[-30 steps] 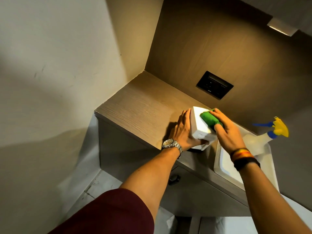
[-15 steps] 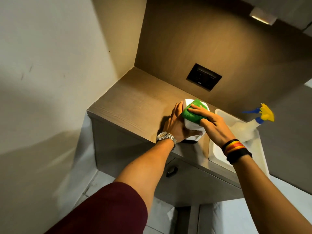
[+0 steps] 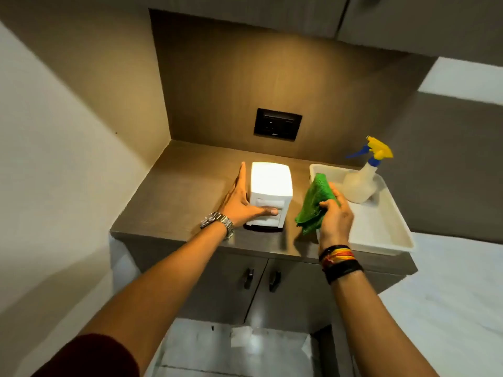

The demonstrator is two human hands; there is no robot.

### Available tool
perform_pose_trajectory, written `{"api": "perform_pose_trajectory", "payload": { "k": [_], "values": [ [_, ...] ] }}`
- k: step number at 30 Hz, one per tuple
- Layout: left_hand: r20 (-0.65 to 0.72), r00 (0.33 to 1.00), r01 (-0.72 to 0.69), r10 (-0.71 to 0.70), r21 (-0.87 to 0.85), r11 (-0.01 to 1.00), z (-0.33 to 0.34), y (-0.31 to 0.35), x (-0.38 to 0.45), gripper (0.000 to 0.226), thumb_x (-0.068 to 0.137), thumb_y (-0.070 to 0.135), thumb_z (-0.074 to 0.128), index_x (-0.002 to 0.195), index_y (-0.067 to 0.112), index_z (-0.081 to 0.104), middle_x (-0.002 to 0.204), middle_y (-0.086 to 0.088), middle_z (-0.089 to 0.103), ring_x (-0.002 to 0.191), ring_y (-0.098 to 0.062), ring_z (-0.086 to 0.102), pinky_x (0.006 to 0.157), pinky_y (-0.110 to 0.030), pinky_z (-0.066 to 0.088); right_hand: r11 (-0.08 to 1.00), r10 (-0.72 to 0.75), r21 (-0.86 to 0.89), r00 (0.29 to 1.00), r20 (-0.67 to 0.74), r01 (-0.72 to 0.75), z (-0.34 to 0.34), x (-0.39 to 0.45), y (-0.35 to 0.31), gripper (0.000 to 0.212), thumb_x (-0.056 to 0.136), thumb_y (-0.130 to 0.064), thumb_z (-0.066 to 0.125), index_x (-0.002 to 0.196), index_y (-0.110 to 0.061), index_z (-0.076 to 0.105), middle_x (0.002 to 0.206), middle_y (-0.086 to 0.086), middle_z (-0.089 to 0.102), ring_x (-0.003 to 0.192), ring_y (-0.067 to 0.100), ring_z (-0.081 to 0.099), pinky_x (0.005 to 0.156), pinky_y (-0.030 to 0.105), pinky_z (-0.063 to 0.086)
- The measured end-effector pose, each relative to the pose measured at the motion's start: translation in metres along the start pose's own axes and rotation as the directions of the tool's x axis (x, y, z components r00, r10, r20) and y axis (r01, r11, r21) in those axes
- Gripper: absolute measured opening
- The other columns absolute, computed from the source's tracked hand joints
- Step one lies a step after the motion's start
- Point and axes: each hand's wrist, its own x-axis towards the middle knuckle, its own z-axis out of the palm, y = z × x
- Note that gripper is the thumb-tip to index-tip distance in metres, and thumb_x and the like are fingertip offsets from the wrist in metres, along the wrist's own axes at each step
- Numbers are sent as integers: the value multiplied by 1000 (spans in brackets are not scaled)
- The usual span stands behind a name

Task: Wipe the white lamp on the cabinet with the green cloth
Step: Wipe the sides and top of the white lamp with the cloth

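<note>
White lamp [image 3: 270,195] upright on cabinet [image 3: 174,197], near front edge, lit on top. Boxy, hard shell, dark base flat on the wood. Likely light and easy to shove; smooth sides probably slick under a dry palm.

Left hand [image 3: 241,200] open, flat along lamp's 9 o'clock side, thumb [image 3: 268,211] hooked across the front face low down. Bracing, not lifting. Good spot: low, close to base, resists tipping.

Right hand [image 3: 336,216] closed on green cloth [image 3: 315,204], bunched, loose end hanging. Cloth at lamp's 3 o'clock, near but clear of it, partly over tray [image 3: 381,229] rim. Soft, floppy, conforms to corners; best wadded into a pad for flat faces.

Spray bottle [image 3: 359,183] standing in tray, at 2 o'clock from lamp. Wall socket [image 3: 277,124] at 12 o'clock; no cord visible.

Judgement: wipe either between strokes or finished, cannot tell. Firm strokes likely to skid lamp unless brace holds.
</note>
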Motion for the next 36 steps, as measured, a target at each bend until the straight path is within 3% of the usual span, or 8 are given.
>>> {"api": "perform_pose_trajectory", "payload": {
  "k": [4,8,11,16,19,22,31,36],
  "values": [
    [-71,981,-157,183,275,949,-2,24,-16,139,63,61,86,160,18,-3,170,-6,1,155,-25,7,124,-47,17,997,80,20,996,32,-80,17,-19,14,56,85,-3,47,137,-19,58,137,4,60,123,23,57,108,41,45],
    [-70,914,-307,399,522,796,12,49,-15,82,96,61,44,159,12,23,167,-9,19,155,-26,12,125,-46,15,992,103,67,992,80,-108,25,-32,26,55,87,-5,47,140,-17,54,141,4,57,129,20,52,113,39,39],
    [-21,925,-279,380,641,715,27,62,-1,61,105,47,28,156,13,33,163,-9,30,154,-29,18,124,-49,22,987,119,96,985,129,-132,26,-32,33,54,87,-6,46,139,-19,53,139,5,58,123,19,54,109,38,43],
    [-43,966,-146,256,724,675,37,61,14,61,104,41,20,151,9,42,160,-11,37,153,-29,21,125,-45,19,985,136,75,970,200,-154,25,-30,40,57,87,-20,44,143,-27,49,139,2,59,119,20,57,104,39,48],
    [-7,962,-184,272,719,670,29,56,15,60,103,40,22,151,11,41,160,-9,37,152,-26,23,124,-40,16,984,155,54,959,236,-172,31,-34,52,62,84,-36,39,146,-39,38,140,1,55,120,20,57,104,45,49],
    [54,959,-228,279,734,639,27,54,19,58,103,41,23,153,16,39,161,-6,35,152,-23,23,124,-39,18,986,125,83,964,236,-148,31,-34,56,61,85,-40,37,146,-45,34,146,-4,51,127,16,52,108,41,45],
    [20,977,-152,211,756,637,36,53,25,62,102,44,20,157,17,31,164,-3,29,152,-22,23,125,-43,18,954,187,182,950,251,-236,45,28,41,54,86,-21,40,137,-28,55,139,1,60,122,23,58,104,40,49],
    [4,962,-189,274,732,654,36,45,26,58,103,42,20,155,20,37,162,-1,34,151,-17,26,124,-46,22,970,-14,237,958,288,-57,49,15,36,53,92,-18,37,142,-28,50,153,-2,46,142,13,39,118,39,34]
  ]
}}
